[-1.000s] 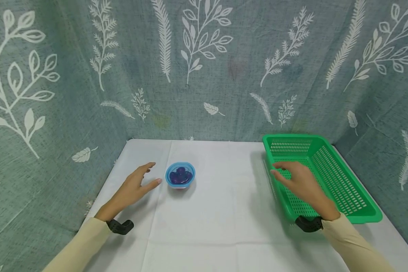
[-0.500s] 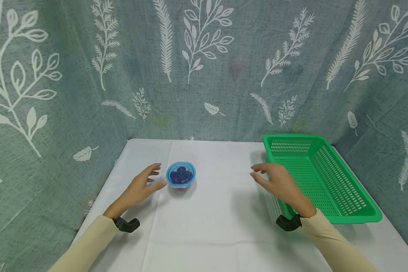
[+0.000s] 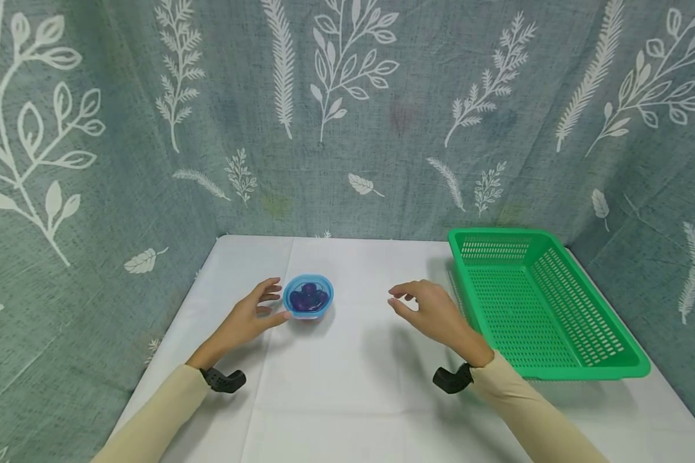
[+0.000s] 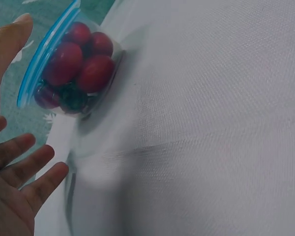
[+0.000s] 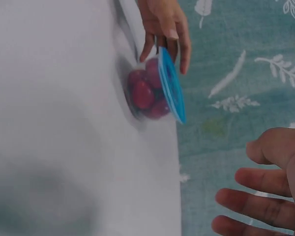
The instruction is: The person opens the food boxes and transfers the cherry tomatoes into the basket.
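A small clear round tub (image 3: 308, 315) with a blue lid (image 3: 323, 283) stands on the white cloth, left of the middle. Several red, round fruits (image 4: 96, 73) show through its side in the left wrist view; their kind I cannot tell for sure. My left hand (image 3: 248, 323) is just left of the tub, fingers spread and thumb by the near rim; whether it touches I cannot tell. My right hand (image 3: 431, 312) hovers over the cloth between the tub and the green basket, fingers slightly bent, holding nothing. In the right wrist view its fingers (image 5: 253, 204) are apart from the tub.
A green perforated plastic basket (image 3: 562, 370) stands on the right side of the table, with nothing seen inside. White cloth (image 3: 324, 399) covers the table. Grey-green curtains (image 3: 405, 193) with white leaf patterns hang at the back and both sides.
My right hand has moved left, from over the basket's edge to above the cloth. My left hand has moved slightly right, closer to the tub. Tub and basket stay in place.
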The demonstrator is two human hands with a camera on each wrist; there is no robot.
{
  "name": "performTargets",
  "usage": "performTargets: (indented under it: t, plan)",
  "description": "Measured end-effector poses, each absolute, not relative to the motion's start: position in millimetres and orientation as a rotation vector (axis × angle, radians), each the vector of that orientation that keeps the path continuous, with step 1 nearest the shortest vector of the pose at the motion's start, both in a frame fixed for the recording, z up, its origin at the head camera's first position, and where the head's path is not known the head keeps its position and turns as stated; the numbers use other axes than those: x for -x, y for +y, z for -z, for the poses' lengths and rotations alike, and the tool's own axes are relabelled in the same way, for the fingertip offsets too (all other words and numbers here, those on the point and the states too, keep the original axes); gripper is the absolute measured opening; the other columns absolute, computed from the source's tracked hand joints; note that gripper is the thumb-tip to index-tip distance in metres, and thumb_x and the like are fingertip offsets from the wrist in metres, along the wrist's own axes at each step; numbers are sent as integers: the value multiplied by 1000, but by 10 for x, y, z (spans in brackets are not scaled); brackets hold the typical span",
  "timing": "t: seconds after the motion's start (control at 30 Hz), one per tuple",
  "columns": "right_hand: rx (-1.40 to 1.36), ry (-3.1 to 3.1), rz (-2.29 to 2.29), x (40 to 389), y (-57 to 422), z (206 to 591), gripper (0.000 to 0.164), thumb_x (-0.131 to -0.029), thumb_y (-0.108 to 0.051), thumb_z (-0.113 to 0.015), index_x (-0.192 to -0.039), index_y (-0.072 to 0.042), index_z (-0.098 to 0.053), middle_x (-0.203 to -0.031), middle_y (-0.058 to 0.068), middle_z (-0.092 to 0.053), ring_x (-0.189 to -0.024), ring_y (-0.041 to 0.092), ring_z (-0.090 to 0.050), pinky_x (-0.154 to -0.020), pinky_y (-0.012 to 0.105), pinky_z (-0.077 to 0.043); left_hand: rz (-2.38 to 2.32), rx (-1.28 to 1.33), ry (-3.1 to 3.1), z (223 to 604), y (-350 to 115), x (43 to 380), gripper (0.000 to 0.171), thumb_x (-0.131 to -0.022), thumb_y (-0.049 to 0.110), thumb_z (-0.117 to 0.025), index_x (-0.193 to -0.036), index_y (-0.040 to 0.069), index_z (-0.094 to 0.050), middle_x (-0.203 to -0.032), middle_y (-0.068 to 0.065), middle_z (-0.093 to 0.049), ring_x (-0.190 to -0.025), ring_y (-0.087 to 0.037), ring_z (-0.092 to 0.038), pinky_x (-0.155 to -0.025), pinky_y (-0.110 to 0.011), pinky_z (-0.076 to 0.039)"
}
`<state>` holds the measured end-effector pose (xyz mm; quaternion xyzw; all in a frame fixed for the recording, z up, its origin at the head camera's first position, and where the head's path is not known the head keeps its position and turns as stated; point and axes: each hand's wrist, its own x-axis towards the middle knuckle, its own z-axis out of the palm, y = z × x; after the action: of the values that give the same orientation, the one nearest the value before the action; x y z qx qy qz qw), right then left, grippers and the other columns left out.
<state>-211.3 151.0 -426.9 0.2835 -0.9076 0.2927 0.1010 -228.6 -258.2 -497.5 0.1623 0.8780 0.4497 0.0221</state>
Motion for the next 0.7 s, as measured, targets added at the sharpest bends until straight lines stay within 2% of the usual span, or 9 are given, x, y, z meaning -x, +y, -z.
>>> performTargets:
  t: [0.23, 0.43, 0.7]
  plan:
    - [-894, -2704, -921, 2130, 1224, 4347, 20, -99, -22, -71, -115, -12, -78, -113, 1, -76, -97, 26, -69, -81, 37, -57, -1471, -479, 2635, 5010, -2518, 2279, 94, -89, 46, -80, -163, 24, -25, -156, -16, -43, -141, -39, -46, -112, -54, -45]
    - [-965, -2682, -914, 2164, 997, 4481, 18, -98, -21, -74, -114, -14, -78, -111, -1, -75, -96, 21, -68, -80, 33, -58, -1491, -469, 2586, 5045, -2452, 2303, 98, -86, 45, -83, -163, 27, -24, -157, -16, -41, -142, -40, -44, -113, -58, -43]
    - [-1101, -2605, -885, 2220, 722, 4599, 24, -98, -22, -74, -119, -12, -75, -116, 0, -72, -97, 21, -67, -82, 31, -57, -1521, -486, 2566, 5110, -2428, 2381, 103, -85, 42, -85, -164, 28, -21, -159, -13, -39, -144, -37, -42, -114, -56, -42]
